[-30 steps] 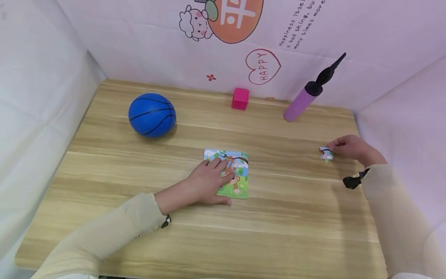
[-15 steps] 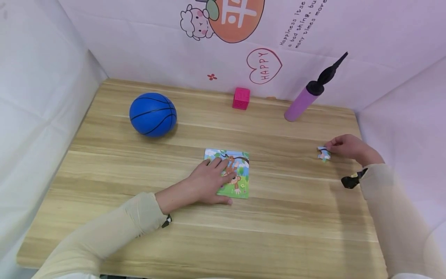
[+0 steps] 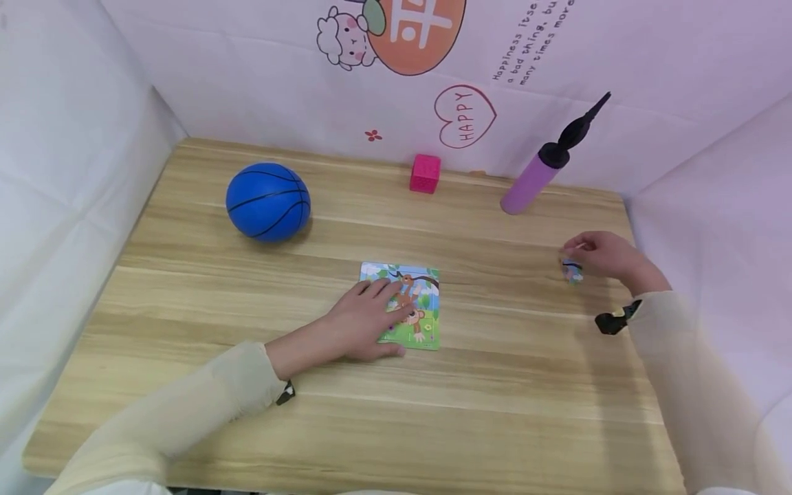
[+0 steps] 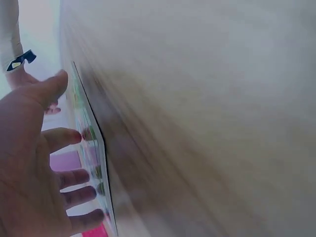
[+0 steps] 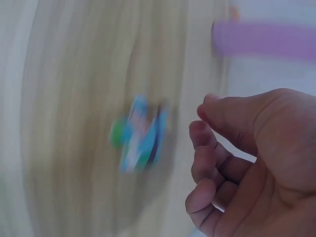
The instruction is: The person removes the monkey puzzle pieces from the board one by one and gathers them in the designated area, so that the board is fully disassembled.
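My left hand (image 3: 361, 320) lies with spread fingers over a small jigsaw puzzle (image 3: 427, 313) showing a monkey on a branch. The left wrist view has the fingers (image 4: 79, 195) reaching along the puzzle's surface, seen edge-on. Over the table's right side is my right hand (image 3: 609, 258), fingers loosely bent. A jigsaw piece (image 3: 572, 272), blue with a dark branch, appears tilted just below its fingertips. In the right wrist view that piece (image 5: 140, 136) is blurred and apart from the fingers; whether it touches the table I cannot tell.
A blue ball (image 3: 269, 202) with black lines sits at the back left. Near the back edge are a pink cube (image 3: 425, 173) and a purple hand pump (image 3: 526, 185) with a black nozzle, leaning toward the printed backdrop (image 3: 247, 75).
My right hand has shifted slightly left and up, and the piece it pinched has tilted and come away from its fingers. The left hand has stayed on the puzzle.
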The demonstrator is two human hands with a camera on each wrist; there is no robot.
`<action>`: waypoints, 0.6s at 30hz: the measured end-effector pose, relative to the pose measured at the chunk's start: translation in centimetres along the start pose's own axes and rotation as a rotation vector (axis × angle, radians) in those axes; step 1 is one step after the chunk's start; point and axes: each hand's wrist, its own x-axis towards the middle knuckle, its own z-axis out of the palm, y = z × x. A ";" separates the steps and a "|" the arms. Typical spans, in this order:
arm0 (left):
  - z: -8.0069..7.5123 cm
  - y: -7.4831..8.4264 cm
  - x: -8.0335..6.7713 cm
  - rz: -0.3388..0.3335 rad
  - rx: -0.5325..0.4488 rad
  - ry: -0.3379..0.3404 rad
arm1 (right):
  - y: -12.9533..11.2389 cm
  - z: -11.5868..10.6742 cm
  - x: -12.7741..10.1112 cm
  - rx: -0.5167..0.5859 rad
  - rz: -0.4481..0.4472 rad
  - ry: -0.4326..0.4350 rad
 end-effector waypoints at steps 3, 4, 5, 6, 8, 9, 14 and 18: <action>0.2 -0.3 -0.8 -0.007 -0.022 0.018 | -3.5 0.8 0.2 -0.024 -0.091 0.023; 0.3 -0.4 -1.2 -0.013 -0.023 0.025 | -4.9 1.2 0.4 -0.032 -0.131 0.027; 0.3 -0.6 -1.6 -0.019 -0.020 0.028 | -6.4 1.7 0.6 -0.036 -0.167 0.029; 0.3 -0.7 -2.0 -0.027 -0.021 0.025 | -8.0 2.4 0.7 -0.034 -0.200 0.022; 0.3 -0.9 -2.7 -0.037 -0.024 0.010 | -11.0 3.9 1.1 -0.027 -0.270 -0.003; 0.3 -0.9 -3.0 -0.043 -0.027 -0.001 | -12.6 4.8 1.4 -0.018 -0.308 -0.024; 0.3 -1.1 -4.0 -0.037 -0.020 -0.018 | -19.4 9.6 2.8 0.020 -0.479 -0.153; 0.1 -1.1 -3.9 -0.022 -0.012 0.003 | -22.4 12.2 3.2 -0.030 -0.534 -0.188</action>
